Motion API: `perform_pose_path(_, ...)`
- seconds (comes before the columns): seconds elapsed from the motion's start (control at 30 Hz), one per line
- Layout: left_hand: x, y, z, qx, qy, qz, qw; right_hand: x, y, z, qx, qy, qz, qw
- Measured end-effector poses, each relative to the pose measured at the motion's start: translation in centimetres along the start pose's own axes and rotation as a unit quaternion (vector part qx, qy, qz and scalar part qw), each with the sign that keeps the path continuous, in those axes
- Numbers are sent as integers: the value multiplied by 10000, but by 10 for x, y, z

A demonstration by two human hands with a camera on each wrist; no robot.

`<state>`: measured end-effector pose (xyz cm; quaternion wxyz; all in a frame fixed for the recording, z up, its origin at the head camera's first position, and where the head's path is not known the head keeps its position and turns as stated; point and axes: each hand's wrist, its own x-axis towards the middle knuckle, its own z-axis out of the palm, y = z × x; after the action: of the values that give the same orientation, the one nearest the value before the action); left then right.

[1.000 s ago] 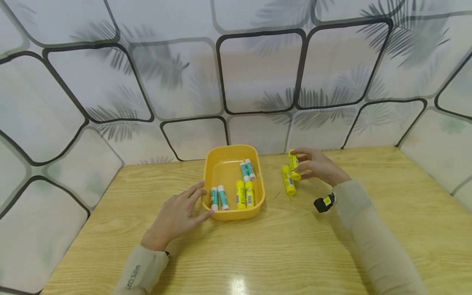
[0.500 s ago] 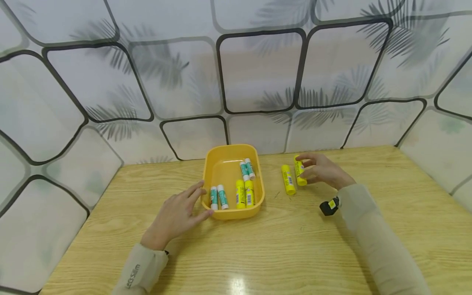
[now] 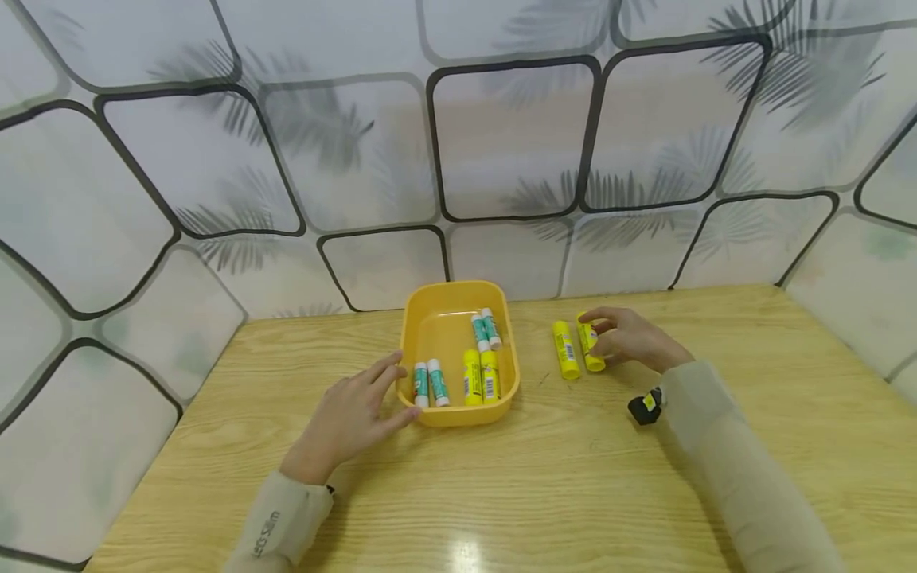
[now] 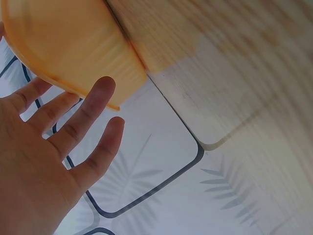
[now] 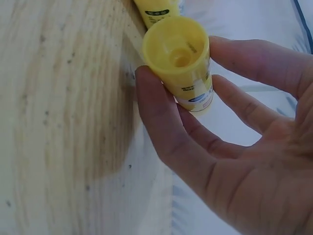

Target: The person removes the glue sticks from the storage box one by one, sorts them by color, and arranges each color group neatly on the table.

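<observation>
With thumb and fingers, my right hand [image 3: 630,338] pinches a yellow glue stick [image 3: 590,350] at the right of the table. The right wrist view shows that glue stick [image 5: 188,83] end-on, its hollow base towards the camera. Just left of it, nearly parallel, lies a second yellow glue stick [image 3: 565,350]. My left hand [image 3: 351,414] rests at the near left corner of a yellow plastic tray [image 3: 444,334], thumb on the front rim. In the left wrist view, the spread fingers [image 4: 80,120] lie along the tray's outer wall, fairly straight.
Inside the tray, two yellow glue sticks [image 3: 480,378] lie side by side at the near right. Small white-and-teal sticks form one pair [image 3: 431,383] at the near left and another [image 3: 485,329] at the far right. A patterned curtain [image 3: 509,255] borders the wooden table [image 3: 544,477].
My right hand has shifted the yellow glue stick right and towards me, away from overlapping the other one to a place alongside it. The left hand stays at the tray.
</observation>
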<state>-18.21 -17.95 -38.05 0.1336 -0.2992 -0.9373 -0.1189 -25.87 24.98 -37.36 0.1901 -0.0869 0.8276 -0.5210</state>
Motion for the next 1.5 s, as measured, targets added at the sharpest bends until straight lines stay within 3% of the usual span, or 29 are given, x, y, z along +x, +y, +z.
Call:
perform_pose_path(0.33, 0, 0, -1, -9, 44, 26, 10000, 3, -3, 4, -383, 1, 154, 9991)
perform_pose_path(1.0, 0, 2, -2, -41, 19, -23, 10000, 6, -6, 7, -355, 32, 421, 9985)
perform_pose_path(1.5, 0, 1, 0, -63, 23, -6, 10000, 4, -19, -6, -298, 205, 283, 9989)
